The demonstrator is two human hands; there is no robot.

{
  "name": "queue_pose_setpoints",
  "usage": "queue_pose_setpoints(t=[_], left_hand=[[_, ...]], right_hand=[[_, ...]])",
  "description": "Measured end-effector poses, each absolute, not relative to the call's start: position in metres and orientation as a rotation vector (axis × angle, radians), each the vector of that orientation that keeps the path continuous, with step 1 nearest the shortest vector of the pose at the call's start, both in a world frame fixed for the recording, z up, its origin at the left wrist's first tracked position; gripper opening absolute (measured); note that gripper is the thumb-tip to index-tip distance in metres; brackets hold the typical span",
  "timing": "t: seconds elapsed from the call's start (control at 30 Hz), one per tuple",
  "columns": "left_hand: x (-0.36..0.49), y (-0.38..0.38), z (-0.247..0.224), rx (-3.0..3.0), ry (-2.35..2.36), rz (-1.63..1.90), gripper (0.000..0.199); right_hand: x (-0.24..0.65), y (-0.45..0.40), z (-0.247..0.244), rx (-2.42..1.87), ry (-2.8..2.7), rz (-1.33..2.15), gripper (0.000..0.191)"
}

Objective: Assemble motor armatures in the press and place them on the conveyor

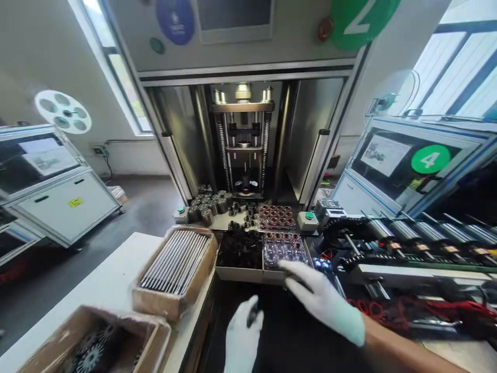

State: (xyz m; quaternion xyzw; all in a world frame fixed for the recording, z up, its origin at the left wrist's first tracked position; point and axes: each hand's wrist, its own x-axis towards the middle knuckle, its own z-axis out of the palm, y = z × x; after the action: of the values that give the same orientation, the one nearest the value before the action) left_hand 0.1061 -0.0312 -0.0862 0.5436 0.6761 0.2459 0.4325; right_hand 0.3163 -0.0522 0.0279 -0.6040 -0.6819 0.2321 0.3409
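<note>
My left hand (244,329), in a white glove, is low in the middle, its thumb and fingers closed round a small dark part (252,314). My right hand (310,290), gloved as well, reaches in from the right. Its fingertips are at the front edge of a clear plastic tray (285,249) with copper-coloured round parts; whether they hold anything is hidden. Left of that tray, a bin (238,274) holds a heap of black parts (239,248).
A press (244,150) stands behind the bins, with metal cores (209,204) at its front left. At left are a box of metal shafts (174,264) and a box of toothed discs (91,357). A conveyor (419,269) with rotor shafts runs along the right.
</note>
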Motion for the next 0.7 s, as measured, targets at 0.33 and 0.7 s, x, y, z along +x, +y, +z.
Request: queue_pose_setpoints(t=[0.33,0.7], left_hand=[[0.304,0.132,-0.072,2.597,0.943,0.162,0.03],[0.359,0.152,-0.103,2.594,0.861,-0.136,0.047]], right_hand=[[0.438,-0.037,0.0,-1.754,-0.877,0.79,0.051],[0.406,0.167,0.03,-1.835,-1.285,0.682,0.041]])
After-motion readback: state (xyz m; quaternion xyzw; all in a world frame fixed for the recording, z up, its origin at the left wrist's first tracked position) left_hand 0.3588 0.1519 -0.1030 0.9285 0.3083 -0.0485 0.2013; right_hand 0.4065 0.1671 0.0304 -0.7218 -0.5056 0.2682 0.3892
